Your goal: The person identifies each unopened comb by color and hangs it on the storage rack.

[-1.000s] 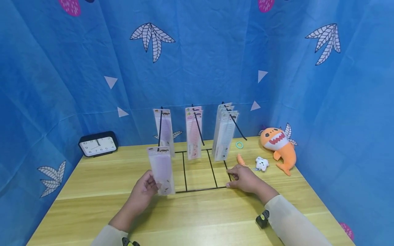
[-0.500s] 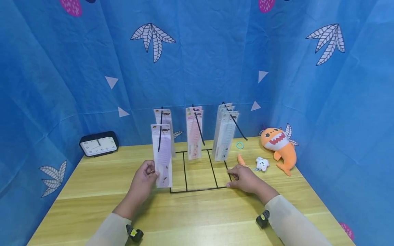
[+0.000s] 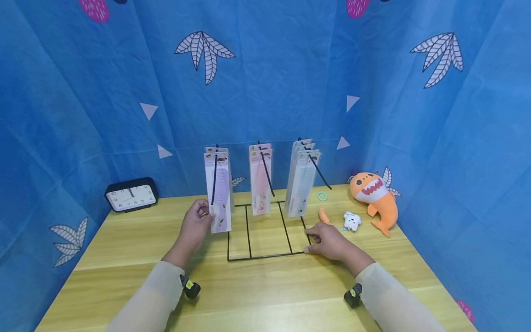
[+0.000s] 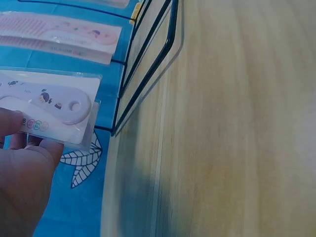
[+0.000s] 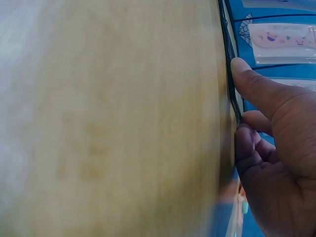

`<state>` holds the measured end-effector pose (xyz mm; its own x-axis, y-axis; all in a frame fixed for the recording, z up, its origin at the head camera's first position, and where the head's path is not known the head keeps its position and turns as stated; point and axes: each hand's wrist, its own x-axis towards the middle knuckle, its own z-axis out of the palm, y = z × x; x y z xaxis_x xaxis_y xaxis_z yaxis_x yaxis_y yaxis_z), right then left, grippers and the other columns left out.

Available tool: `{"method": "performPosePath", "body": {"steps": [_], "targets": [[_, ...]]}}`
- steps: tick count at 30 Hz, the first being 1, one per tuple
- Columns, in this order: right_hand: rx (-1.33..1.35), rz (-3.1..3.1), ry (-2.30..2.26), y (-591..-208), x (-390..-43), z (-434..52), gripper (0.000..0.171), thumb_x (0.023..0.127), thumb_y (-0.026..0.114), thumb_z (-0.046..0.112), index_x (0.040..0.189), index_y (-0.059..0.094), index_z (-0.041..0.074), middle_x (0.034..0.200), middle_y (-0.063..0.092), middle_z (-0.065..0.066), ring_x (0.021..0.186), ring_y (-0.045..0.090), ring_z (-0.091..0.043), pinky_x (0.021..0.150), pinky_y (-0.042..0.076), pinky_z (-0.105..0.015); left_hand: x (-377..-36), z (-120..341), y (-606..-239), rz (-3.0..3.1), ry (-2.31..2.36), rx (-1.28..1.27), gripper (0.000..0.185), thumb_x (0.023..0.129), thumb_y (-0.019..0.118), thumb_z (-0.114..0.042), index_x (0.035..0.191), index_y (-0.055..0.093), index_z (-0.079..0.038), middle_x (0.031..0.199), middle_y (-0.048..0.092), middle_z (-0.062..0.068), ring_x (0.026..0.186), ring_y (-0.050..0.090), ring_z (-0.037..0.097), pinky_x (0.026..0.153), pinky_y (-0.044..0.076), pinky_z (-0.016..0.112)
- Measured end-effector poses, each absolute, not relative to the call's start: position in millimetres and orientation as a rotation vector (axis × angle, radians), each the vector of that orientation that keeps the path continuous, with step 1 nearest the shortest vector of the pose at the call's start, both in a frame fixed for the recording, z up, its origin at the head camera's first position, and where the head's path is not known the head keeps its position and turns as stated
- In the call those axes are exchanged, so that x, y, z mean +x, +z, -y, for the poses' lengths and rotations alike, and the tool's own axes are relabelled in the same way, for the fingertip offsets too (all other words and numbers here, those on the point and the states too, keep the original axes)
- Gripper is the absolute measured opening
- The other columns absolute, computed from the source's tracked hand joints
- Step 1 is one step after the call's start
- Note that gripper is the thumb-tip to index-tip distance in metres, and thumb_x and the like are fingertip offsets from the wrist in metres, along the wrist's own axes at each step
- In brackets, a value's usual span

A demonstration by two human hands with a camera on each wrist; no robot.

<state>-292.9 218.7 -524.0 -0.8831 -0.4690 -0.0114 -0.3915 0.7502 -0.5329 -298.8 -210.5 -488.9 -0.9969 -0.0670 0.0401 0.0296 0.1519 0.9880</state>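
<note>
A purple comb in a clear packet with a white card is on the left hook of a black wire display rack. My left hand pinches that packet by its lower left edge; the left wrist view shows the thumb over the comb's printed handle and fingers behind. Another purple packet hangs behind it. On the middle hook are pink comb packets, and pale green-blue ones fill the right hook. At the base's front right corner, my right hand grips the rack's wire between thumb and fingers.
A black-framed clock stands at the back left of the wooden table. To the right are an orange shark plush, a small white plush, an orange trinket and a green ring. Blue curtains surround the table.
My left hand has raised the purple comb packet and pushed it back along the left hook, up to the packet behind. The right hand stays at the rack's corner.
</note>
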Motion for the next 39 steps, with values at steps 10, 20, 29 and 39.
{"method": "performPosePath", "body": {"steps": [10, 20, 29, 39], "targets": [[-0.683, -2.775, -0.852, -524, -295, -220, 0.067, 0.092, 0.09, 0.031, 0.145, 0.066, -0.004, 0.095, 0.057, -0.001, 0.086, 0.05, -0.014, 0.077, 0.044, -0.031, -318, 212, -489, 2.328, -2.038, 0.078, 0.025, 0.112, 0.053, -0.003, 0.136, 0.053, -0.002, 0.138, 0.065, 0.019, 0.128, 0.061, 0.028, 0.103, 0.055, 0.037], [-0.66, -2.759, -0.874, -522, -292, -218, 0.067, 0.093, 0.089, 0.028, 0.145, 0.065, -0.005, 0.096, 0.058, -0.002, 0.087, 0.05, -0.016, 0.077, 0.044, -0.032, -327, 210, -495, 2.286, -2.037, 0.114, 0.02, 0.111, 0.058, -0.004, 0.13, 0.056, -0.001, 0.12, 0.066, 0.008, 0.111, 0.061, 0.016, 0.09, 0.055, 0.024], [-0.679, -2.792, -0.828, -522, -293, -218, 0.067, 0.092, 0.089, 0.03, 0.146, 0.066, -0.003, 0.092, 0.056, -0.001, 0.085, 0.049, -0.014, 0.077, 0.044, -0.032, -330, 212, -494, 2.324, -1.97, 0.166, 0.022, 0.11, 0.059, -0.006, 0.131, 0.06, 0.0, 0.12, 0.067, 0.011, 0.114, 0.06, 0.021, 0.102, 0.054, 0.037], [-0.643, -2.777, -0.858, -526, -295, -221, 0.068, 0.093, 0.089, 0.031, 0.146, 0.065, -0.003, 0.097, 0.057, -0.002, 0.088, 0.051, -0.016, 0.078, 0.044, -0.033, -326, 211, -492, 2.298, -1.951, 0.166, 0.021, 0.108, 0.065, -0.007, 0.127, 0.061, -0.001, 0.122, 0.068, 0.012, 0.116, 0.061, 0.021, 0.107, 0.055, 0.041]]}}
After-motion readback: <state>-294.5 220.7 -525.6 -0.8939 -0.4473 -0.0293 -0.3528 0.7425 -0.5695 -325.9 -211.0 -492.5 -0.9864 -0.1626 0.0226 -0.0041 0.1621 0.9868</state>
